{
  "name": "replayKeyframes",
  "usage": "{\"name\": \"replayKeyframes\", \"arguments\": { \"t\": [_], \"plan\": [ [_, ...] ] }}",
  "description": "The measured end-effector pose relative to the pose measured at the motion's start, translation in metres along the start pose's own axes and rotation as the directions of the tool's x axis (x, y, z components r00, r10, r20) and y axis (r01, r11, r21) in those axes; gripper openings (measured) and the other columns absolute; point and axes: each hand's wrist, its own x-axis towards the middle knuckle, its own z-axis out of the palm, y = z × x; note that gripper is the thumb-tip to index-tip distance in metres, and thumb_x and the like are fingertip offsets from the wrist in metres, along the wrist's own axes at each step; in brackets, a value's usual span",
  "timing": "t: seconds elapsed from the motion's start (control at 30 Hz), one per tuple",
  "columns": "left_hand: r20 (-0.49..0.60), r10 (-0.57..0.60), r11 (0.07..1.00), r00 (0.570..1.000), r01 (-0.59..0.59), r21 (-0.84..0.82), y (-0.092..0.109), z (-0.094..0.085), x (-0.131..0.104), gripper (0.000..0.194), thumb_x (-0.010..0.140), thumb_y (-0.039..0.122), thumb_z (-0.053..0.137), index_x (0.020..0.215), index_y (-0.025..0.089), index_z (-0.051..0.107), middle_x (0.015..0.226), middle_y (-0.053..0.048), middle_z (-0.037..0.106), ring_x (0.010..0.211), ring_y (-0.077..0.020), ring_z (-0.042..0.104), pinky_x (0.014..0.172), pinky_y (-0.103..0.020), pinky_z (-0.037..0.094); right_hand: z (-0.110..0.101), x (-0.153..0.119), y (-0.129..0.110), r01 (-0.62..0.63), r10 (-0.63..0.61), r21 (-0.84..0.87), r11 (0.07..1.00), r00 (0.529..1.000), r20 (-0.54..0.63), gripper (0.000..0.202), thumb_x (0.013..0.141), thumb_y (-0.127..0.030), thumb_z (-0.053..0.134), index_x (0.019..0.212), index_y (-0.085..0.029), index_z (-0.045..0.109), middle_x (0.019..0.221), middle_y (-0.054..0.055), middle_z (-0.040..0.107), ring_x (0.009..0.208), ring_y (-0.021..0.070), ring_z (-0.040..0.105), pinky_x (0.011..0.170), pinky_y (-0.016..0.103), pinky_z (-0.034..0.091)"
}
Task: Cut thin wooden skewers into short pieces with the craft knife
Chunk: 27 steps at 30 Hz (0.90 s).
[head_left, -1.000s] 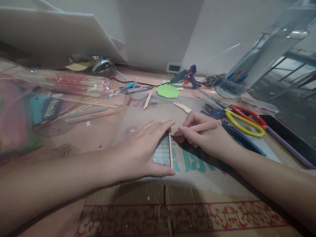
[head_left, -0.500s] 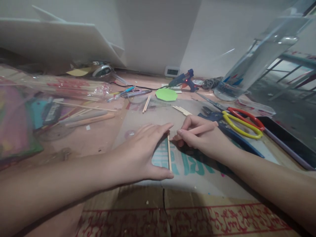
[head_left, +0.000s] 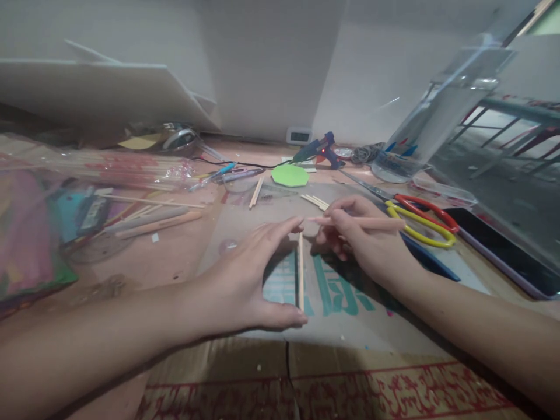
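Wooden stick (head_left: 300, 271) is held across the wide-spread left grip (head_left: 245, 271); beside it, the right grip (head_left: 366, 245) pinches a peach pen (head_left: 380, 223).

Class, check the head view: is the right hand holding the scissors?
No, the right hand grips a pink pen-like tool, while the scissors lie beyond it.
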Motion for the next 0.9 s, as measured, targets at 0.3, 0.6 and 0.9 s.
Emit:
{"name": "replayKeyframes", "arguments": {
  "t": [0.3,0.6,0.9],
  "plan": [
    [-0.109,0.258,0.965,0.960,-0.253,0.063,-0.005,0.001,-0.003,0.107,0.078,0.047,0.084,0.158,0.041,0.014,0.160,-0.008,0.039,0.148,-0.0313,0.037,0.123,-0.054,0.032,0.002,-0.010,0.008,-0.023,-0.055,0.329,0.944,0.972,0.227,0.030,0.105,-0.052,0.046,0.105,-0.026,0.061,0.076,0.000,0.073,0.055,0.0124,0.057,0.052,0.024,0.048],
    [0.043,0.102,0.963,0.994,-0.110,0.247,0.002,0.003,0.001,0.116,0.068,0.051,0.088,0.157,0.022,0.019,0.152,-0.018,0.048,0.145,-0.0397,0.043,0.123,-0.066,0.026,-0.005,-0.004,0.012,0.025,-0.034,0.169,0.985,0.998,0.052,0.015,0.099,-0.029,0.059,0.086,-0.027,0.050,0.066,-0.004,0.068,0.058,0.0152,0.061,0.056,0.027,0.049],
    [0.078,0.051,0.969,0.996,-0.068,0.238,0.005,0.002,0.004,0.108,0.071,0.052,0.086,0.154,0.019,0.027,0.142,-0.017,0.057,0.139,-0.0381,0.050,0.123,-0.063,0.027,0.003,-0.003,-0.003,0.103,-0.074,-0.297,0.949,0.992,0.106,0.026,0.089,-0.024,0.058,0.065,-0.024,0.049,0.054,-0.002,0.062,0.049,0.0130,0.057,0.051,0.025,0.043]
  ]
}}
